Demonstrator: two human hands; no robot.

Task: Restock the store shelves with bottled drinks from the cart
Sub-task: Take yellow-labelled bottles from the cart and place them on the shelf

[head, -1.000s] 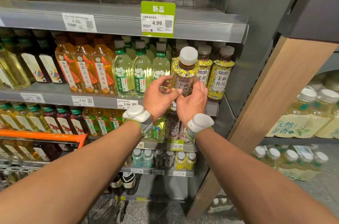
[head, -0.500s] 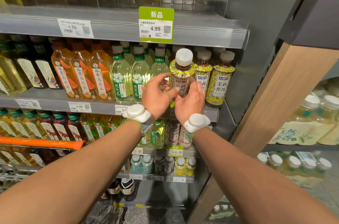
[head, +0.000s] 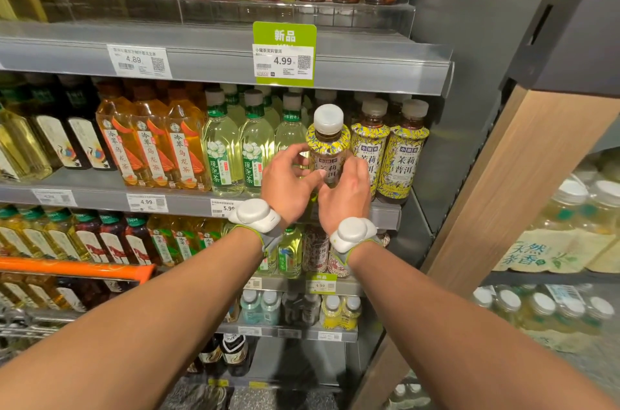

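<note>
A yellow-labelled tea bottle (head: 328,144) with a white cap stands upright at the front of the middle shelf (head: 385,213), held between both hands. My left hand (head: 288,181) grips its left side, thumb across the label. My right hand (head: 347,198) wraps its lower right side. Two matching bottles (head: 401,154) stand just to its right. The cart's orange handle (head: 73,267) shows at lower left.
Green-capped pale tea bottles (head: 235,154) and orange oolong bottles (head: 151,147) fill the shelf to the left. A green price tag (head: 284,53) hangs from the shelf above. A wooden post (head: 486,208) and another rack of bottles (head: 570,235) stand at right.
Both hands have carried the yellow-labelled bottle slightly inward toward the shelf, beside its matching bottles. The view has tilted down a little.
</note>
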